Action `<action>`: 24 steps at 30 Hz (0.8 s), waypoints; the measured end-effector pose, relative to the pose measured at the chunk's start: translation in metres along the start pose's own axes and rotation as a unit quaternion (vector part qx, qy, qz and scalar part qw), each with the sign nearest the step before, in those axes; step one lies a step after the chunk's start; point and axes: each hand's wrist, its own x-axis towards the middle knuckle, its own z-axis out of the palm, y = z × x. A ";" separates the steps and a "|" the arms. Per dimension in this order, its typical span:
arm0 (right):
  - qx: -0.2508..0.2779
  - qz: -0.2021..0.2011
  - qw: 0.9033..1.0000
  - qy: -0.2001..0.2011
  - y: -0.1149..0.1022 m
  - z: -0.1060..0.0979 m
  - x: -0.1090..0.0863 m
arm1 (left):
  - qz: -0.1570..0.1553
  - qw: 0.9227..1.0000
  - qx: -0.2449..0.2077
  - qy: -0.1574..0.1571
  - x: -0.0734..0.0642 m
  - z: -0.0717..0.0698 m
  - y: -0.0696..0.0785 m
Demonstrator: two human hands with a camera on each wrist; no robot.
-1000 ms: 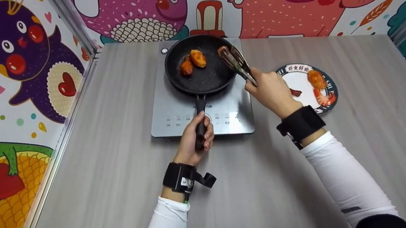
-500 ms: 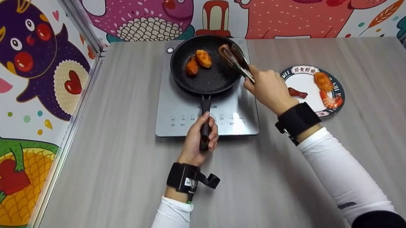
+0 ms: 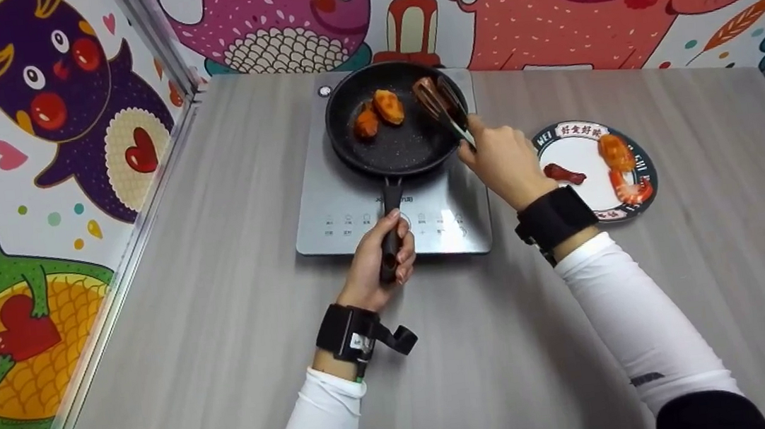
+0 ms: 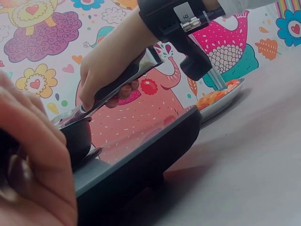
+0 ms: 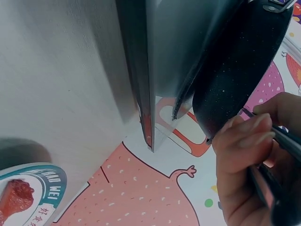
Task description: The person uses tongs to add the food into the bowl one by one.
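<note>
My left hand [image 3: 376, 254] grips the black handle [image 3: 391, 242] of a frying pan [image 3: 405, 155], fingers curled round it. Two orange-brown pieces of food [image 3: 388, 107] lie together in the pan, left of its middle. My right hand [image 3: 506, 162] holds metal tongs [image 3: 444, 110] over the pan's right side, their tips down inside the rim. Brownish colour shows at the tips; whether they hold food I cannot tell. In the left wrist view the right hand [image 4: 108, 75] appears gripping the tongs' rear end. The right wrist view shows its fingers [image 5: 244, 141] round the tongs.
The pan stands on a silver induction cooker [image 3: 331, 198]. To the right, a round dark-rimmed plate [image 3: 579, 158] carries a small drumstick [image 3: 565, 174], an orange food piece [image 3: 616, 152] and a shrimp [image 3: 630, 188]. Cartoon-printed walls [image 3: 511, 16] border the table at the back and left.
The head view has shifted slightly, moving the scene rightward. The right hand and tongs have moved a little left relative to the plate, uncovering the drumstick. The left hand keeps its grip.
</note>
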 end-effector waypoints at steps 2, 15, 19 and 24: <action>-0.004 -0.002 1.000 0.002 -0.001 0.001 0.001 | 0.000 1.000 0.006 0.003 0.000 0.000 0.000; -0.024 -0.009 0.999 -0.041 -0.006 -0.007 0.015 | 0.001 1.000 0.014 -0.001 0.000 0.000 -0.001; -0.029 0.003 0.997 -0.077 -0.009 -0.010 0.021 | 0.002 1.000 0.010 -0.005 0.000 -0.001 -0.001; -0.030 0.013 0.994 -0.104 -0.010 -0.011 0.026 | 0.000 1.000 0.005 -0.004 0.000 -0.001 -0.001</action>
